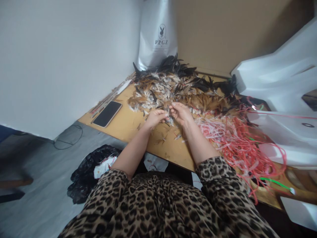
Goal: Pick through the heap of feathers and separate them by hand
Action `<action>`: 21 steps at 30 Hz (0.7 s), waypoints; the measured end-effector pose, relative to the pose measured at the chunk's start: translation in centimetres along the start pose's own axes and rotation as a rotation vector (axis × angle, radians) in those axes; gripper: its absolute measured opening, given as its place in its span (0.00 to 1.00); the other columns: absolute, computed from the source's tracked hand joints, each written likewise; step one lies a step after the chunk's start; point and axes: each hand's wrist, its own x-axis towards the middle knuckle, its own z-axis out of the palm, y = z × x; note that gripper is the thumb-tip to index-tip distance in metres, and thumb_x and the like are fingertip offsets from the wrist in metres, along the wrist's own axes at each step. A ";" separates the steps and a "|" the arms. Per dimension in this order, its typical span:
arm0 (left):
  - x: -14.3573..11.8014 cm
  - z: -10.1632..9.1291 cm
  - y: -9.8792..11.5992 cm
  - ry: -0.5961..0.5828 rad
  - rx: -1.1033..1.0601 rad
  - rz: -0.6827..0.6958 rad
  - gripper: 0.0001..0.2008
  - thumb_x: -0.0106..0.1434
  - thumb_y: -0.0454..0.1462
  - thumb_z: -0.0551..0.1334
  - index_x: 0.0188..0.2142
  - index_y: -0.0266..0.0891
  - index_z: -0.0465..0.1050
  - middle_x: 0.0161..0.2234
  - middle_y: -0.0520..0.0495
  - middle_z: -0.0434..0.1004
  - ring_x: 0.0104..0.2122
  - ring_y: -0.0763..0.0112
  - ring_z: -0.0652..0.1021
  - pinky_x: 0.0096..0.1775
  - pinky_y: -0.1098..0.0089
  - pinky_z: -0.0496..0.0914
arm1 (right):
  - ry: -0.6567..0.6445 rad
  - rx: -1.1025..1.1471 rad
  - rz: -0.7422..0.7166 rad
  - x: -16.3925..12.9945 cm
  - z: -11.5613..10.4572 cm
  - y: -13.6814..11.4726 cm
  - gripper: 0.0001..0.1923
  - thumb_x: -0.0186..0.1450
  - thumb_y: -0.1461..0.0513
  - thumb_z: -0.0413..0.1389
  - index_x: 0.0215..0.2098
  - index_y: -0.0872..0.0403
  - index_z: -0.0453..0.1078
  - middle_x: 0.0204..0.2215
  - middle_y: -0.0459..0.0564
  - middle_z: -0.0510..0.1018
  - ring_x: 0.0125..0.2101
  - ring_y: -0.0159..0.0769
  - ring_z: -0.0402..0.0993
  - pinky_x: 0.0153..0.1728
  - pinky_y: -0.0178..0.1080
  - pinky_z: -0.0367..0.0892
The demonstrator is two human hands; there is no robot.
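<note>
Nearest, at 4 o'clock, red plastic strips [237, 142] sprawl. Centre: left hand [155, 118] and right hand [180, 113], both pinched shut on a small feather bundle [168, 114]. Best keep quills aligned, grip firm. Feather pile [173, 87] at 12.

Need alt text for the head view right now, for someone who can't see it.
Two hands, left and right, meet over a few feathers at the edge of a big feather pile on a wooden table. Red and white strips lie to the right, a phone to the left.
</note>
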 end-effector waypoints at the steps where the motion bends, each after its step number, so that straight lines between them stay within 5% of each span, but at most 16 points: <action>1: -0.1 0.1 0.0 -0.007 -0.007 -0.011 0.13 0.47 0.39 0.68 0.29 0.31 0.73 0.22 0.46 0.75 0.20 0.80 0.73 0.24 0.79 0.64 | 0.002 0.003 0.001 0.0 0.0 -0.1 0.07 0.52 0.63 0.62 0.26 0.56 0.67 0.21 0.42 0.75 0.17 0.21 0.67 0.17 0.24 0.63; 6: 0.1 -0.1 0.4 -0.011 -0.239 -0.038 0.07 0.50 0.33 0.67 0.29 0.31 0.73 0.28 0.46 0.76 0.25 0.82 0.75 0.27 0.82 0.68 | -0.011 0.005 -0.021 -0.2 0.2 -0.2 0.10 0.52 0.61 0.63 0.30 0.55 0.69 0.26 0.44 0.78 0.21 0.23 0.70 0.21 0.26 0.67; 11: 0.3 -0.8 1.0 0.128 -0.481 -0.046 0.02 0.55 0.28 0.62 0.28 0.34 0.72 0.31 0.48 0.76 0.26 0.85 0.74 0.25 0.86 0.68 | -0.068 -0.167 -0.034 -0.2 -0.2 0.2 0.16 0.46 0.58 0.66 0.31 0.55 0.72 0.27 0.46 0.78 0.18 0.22 0.66 0.15 0.26 0.59; 21: 0.2 -0.6 1.2 0.147 -0.526 -0.084 0.05 0.57 0.27 0.58 0.28 0.33 0.71 0.34 0.46 0.76 0.28 0.85 0.75 0.27 0.87 0.69 | -0.138 -0.702 -0.131 -1.0 0.5 0.3 0.12 0.47 0.57 0.63 0.26 0.58 0.73 0.15 0.43 0.71 0.16 0.23 0.61 0.19 0.29 0.56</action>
